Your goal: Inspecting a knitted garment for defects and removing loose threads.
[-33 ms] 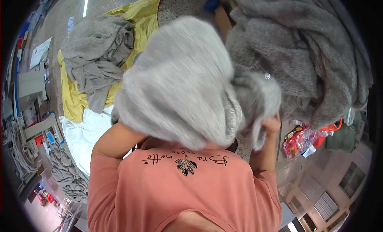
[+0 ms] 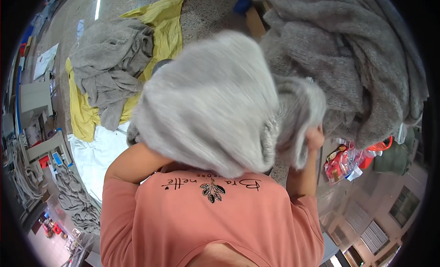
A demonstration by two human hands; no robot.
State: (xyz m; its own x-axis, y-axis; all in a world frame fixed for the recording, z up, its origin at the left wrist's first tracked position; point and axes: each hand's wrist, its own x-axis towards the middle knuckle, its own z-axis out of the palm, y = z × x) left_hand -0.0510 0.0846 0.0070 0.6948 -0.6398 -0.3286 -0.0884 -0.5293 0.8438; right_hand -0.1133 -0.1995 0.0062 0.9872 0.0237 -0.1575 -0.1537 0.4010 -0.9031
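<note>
A light grey fuzzy knitted garment (image 2: pixel 211 97) is bunched up in front of my chest, smeared by motion. At its right side my right hand (image 2: pixel 314 137) is closed on a hanging fold, the fingers partly blurred. My left forearm runs under the garment's lower left edge, and the hand at its end is hidden by the knit. Close beyond my right hand lies a large heap of darker grey knitwear (image 2: pixel 316 60).
At the far left, grey knits (image 2: pixel 110 60) lie on a yellow sheet (image 2: pixel 167 24). A white sheet (image 2: pixel 89 161) is spread nearer me. To the right sits a red and clear plastic bag (image 2: pixel 341 164). More grey knitwear (image 2: pixel 75 193) is piled at the left.
The garment's top has dropped slightly and its bulk has shifted a little to the right. My right hand has moved slightly with its fold.
</note>
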